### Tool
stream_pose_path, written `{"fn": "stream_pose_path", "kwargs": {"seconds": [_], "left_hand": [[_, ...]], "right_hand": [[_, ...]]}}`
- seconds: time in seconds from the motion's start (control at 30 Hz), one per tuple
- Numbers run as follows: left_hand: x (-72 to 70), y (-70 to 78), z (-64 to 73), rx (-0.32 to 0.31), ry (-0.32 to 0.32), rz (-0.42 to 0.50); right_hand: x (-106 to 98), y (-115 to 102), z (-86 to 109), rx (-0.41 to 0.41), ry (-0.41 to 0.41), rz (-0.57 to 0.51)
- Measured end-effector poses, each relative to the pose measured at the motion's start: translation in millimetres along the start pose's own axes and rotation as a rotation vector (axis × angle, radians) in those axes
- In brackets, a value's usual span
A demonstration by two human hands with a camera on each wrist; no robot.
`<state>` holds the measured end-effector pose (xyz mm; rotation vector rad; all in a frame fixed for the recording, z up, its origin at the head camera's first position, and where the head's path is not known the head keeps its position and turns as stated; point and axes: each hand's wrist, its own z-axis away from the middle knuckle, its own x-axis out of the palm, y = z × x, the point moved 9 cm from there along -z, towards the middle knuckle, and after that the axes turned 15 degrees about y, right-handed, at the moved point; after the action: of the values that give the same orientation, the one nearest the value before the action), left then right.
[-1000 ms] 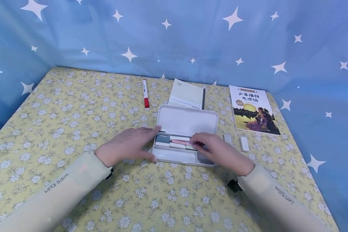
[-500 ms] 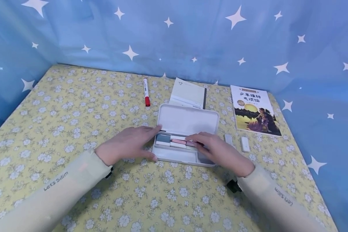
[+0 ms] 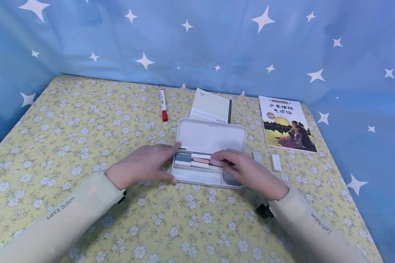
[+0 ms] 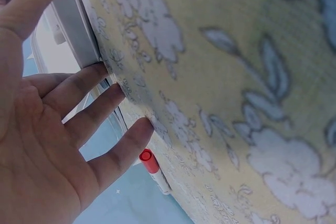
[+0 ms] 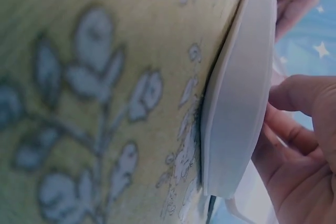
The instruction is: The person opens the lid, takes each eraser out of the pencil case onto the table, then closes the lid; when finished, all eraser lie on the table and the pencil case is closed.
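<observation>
A white pencil case (image 3: 210, 136) lies open on the table, its lid tipped back. Several erasers sit in its rear compartment: one with a teal sleeve (image 3: 183, 157) at the left, one with a pink sleeve (image 3: 201, 160) beside it, and a mauve-sleeved one (image 3: 215, 163) at the right. My right hand (image 3: 250, 171) pinches the mauve-sleeved eraser between thumb and fingers, partly hiding it. My left hand (image 3: 141, 162) spreads around the case's left end, thumb at the front corner and fingers toward the hinge. In the left wrist view its fingers (image 4: 126, 148) are extended, tips at the cloth.
Two white erasers, one (image 3: 257, 157) nearer the case and another (image 3: 276, 162), lie to its right. Behind are a notepad (image 3: 210, 105), a red-capped marker (image 3: 164, 106) and a book (image 3: 287, 124). A blue star curtain (image 3: 197, 44) borders the flowered table.
My right fingers have shifted slightly left over the case, and the mauve-sleeved eraser now shows beside the pink one. My left hand stays at the case's left end.
</observation>
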<state>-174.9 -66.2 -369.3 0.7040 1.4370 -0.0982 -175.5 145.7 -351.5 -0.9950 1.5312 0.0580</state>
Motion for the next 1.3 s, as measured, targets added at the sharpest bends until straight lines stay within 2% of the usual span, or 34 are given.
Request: {"fn": "stream_pose_path", "kwargs": {"seconds": [0.17, 0.33, 0.6, 0.87, 1.07, 1.3], "left_hand": [[0.8, -1.3, 0.2, 0.006, 0.003, -0.001], [0.3, -0.3, -0.1, 0.009, 0.01, 0.004], [0.3, 0.4, -0.7, 0.006, 0.01, 0.006], [0.4, -2.9, 2.7, 0.006, 0.001, -0.003], [-0.7, -6.4, 8.3, 0.016, 0.006, -0.006], [1.1, -1.1, 3.1, 0.031, 0.013, 0.015]], "right_hand": [[-1.5, 3.3, -0.6, 0.054, 0.025, -0.041], [-8.2, 8.2, 0.5, 0.145, 0.067, -0.068], [-26.5, 20.9, 10.4, 0.219, 0.187, -0.139], [-41.4, 38.1, 30.0, 0.29, 0.243, -0.13], [-51.5, 51.8, 47.8, 0.332, 0.323, -0.134], [-83.0, 63.9, 71.4, 0.34, 0.405, -0.062]]}}
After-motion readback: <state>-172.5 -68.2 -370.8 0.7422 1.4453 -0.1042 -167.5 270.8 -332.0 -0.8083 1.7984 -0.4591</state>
